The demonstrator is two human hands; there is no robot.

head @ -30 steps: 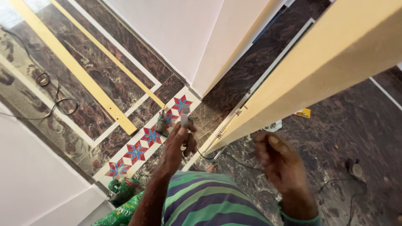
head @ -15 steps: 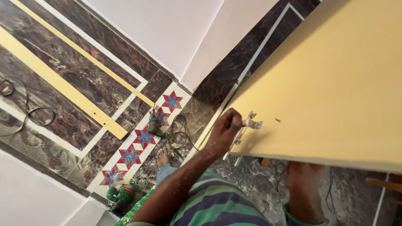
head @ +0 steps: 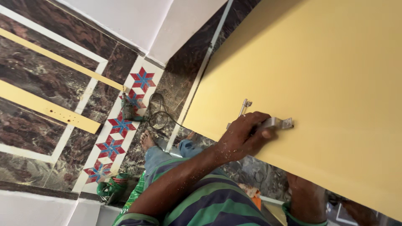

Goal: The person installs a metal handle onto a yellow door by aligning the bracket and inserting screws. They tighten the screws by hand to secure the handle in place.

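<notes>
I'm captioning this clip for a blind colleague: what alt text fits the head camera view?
A person's left hand presses a metal handle against a yellow panel, while the right hand is mostly hidden beneath the panel's edge. Below, a power drill lies on the patterned marble floor.

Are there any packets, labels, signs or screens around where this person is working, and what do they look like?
Green sack or bag: on the floor at lower left, beside the patterned tile strip; crumpled, green with some red; too small to tell more.
Orange item: on the floor under the yellow board, partly hidden; could be a packet, cannot tell.
No signs, labels or screens in view.
</notes>
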